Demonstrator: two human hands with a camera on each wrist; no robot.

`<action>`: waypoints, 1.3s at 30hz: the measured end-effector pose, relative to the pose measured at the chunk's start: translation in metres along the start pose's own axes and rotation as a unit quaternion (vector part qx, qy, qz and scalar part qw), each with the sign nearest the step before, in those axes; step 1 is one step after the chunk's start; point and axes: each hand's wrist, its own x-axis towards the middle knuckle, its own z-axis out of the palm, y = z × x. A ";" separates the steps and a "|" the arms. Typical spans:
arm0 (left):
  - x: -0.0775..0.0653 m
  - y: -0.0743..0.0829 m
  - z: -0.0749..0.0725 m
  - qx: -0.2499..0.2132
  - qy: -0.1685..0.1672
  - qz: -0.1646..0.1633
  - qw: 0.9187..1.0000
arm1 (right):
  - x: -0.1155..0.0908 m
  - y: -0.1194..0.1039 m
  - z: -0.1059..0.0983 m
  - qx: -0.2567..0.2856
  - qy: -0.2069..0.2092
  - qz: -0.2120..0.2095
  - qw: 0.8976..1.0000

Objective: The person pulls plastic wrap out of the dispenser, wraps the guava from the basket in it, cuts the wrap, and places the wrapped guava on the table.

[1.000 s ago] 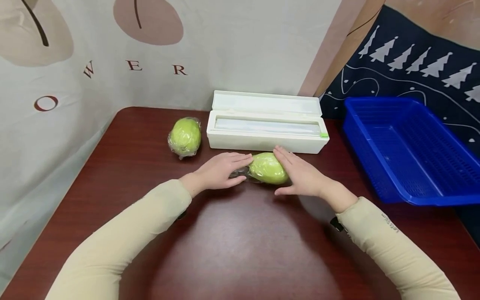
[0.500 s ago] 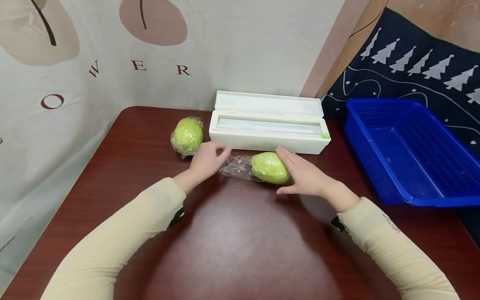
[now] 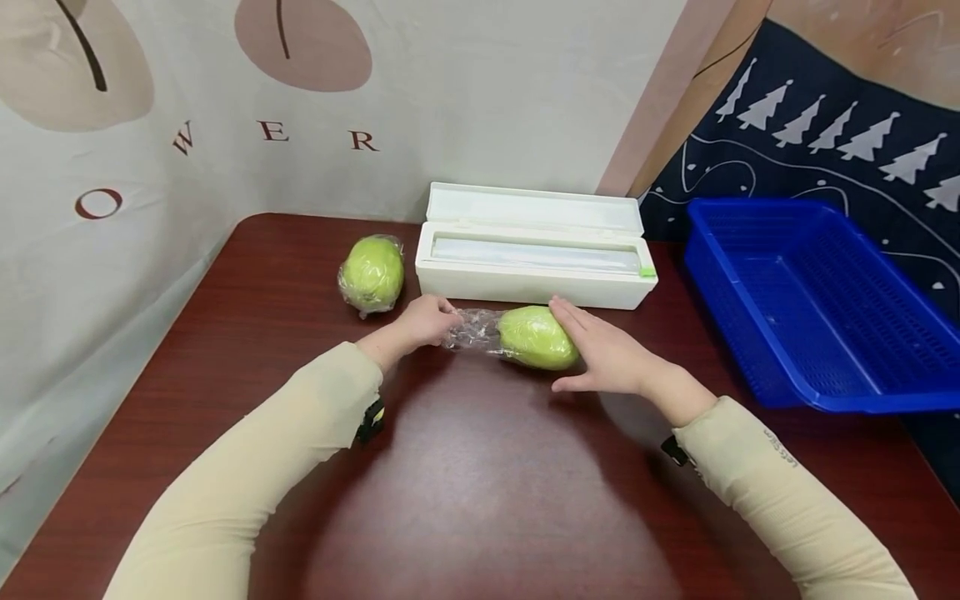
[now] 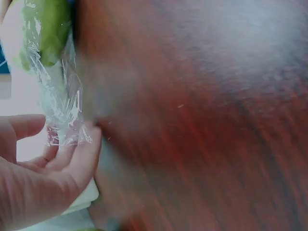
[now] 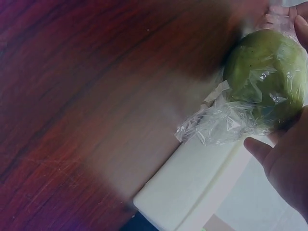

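A green fruit [image 3: 538,337] in clear plastic wrap lies on the table in front of a white box. From its left side stretches a loose tail of plastic wrap [image 3: 477,330], crinkled and see-through. My left hand [image 3: 429,320] grips the end of that tail; in the left wrist view the wrap [image 4: 65,106] runs down between thumb and fingers. My right hand [image 3: 606,350] rests against the fruit's right side with its fingers straight and thumb spread. In the right wrist view, another bunched wrap end [image 5: 216,120] sticks out beside the fruit [image 5: 264,79].
Behind the hands stands the white wrap dispenser box [image 3: 536,287], lid raised, with a roll of film [image 3: 532,253] inside. Left of it sits a second wrapped green fruit [image 3: 372,273]. A blue plastic basket [image 3: 787,367] stands at the right on the dark red table [image 3: 480,500].
My left hand has left the fruit's side, moved left, and now grips the outer end of the wrap tail, which is drawn out. The right hand stays on the fruit.
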 end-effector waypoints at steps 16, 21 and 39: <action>0.002 0.033 -0.011 -0.209 0.053 -0.013 0.976 | 0.002 -0.002 -0.003 0.009 -0.009 0.004 1.000; 0.005 0.051 0.002 -0.330 0.023 -0.032 0.943 | 0.003 -0.002 -0.002 0.012 -0.010 0.005 1.000; 0.004 0.029 0.038 0.005 0.072 0.245 0.967 | 0.004 -0.003 -0.001 0.013 -0.015 0.008 1.000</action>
